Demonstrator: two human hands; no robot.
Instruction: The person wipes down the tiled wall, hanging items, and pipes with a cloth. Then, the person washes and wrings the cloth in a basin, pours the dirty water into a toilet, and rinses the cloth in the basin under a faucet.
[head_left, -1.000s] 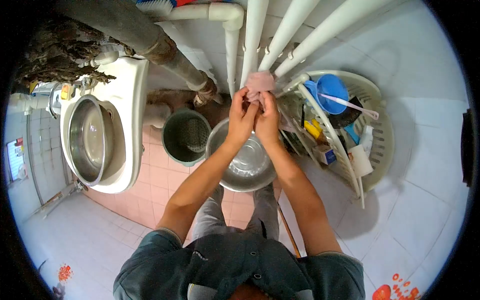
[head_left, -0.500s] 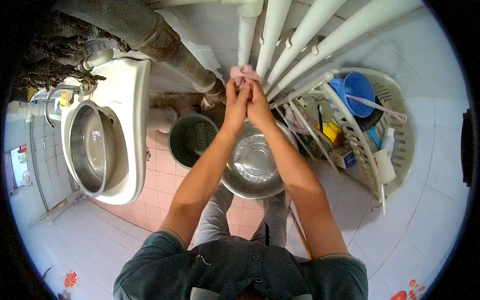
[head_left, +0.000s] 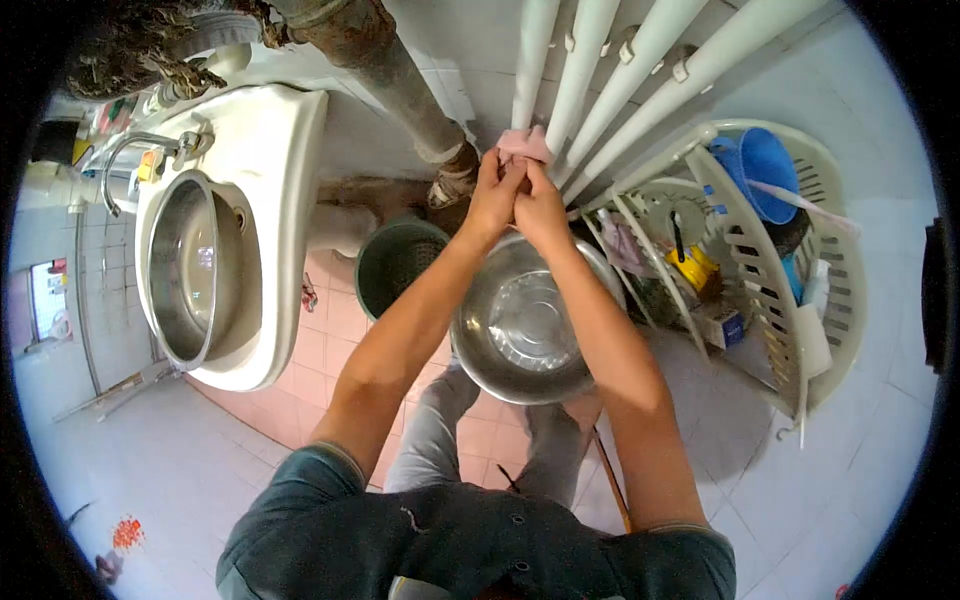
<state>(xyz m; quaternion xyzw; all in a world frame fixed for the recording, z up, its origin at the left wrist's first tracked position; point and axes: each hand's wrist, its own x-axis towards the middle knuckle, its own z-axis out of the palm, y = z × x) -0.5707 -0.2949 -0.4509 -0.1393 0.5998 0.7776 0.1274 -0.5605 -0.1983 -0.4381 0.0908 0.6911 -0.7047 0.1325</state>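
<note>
A bunched pink cloth [head_left: 524, 143] is pinched between my two hands, in front of the leftmost white pipe [head_left: 533, 75]. My left hand [head_left: 494, 197] grips it from the left side with bent fingers. From the right, my right hand [head_left: 540, 204] holds the same cloth, its fingers nearly meeting those of the left. Below the hands stands a wide metal basin [head_left: 480, 340], partly covered by my right forearm. Its inner bottom looks shiny.
To the left, a white sink [head_left: 290, 180] holds a metal bowl [head_left: 185, 355]. A dark green bucket [head_left: 385, 260] stands beside the basin. At right, a corner rack [head_left: 850, 270] carries a blue dipper [head_left: 770, 175] and bottles. A rusty pipe [head_left: 385, 70] slopes down at upper centre.
The view has shifted, so the basin and rack appear farther right. Both hands still hold the cloth, whose folds have changed shape.
</note>
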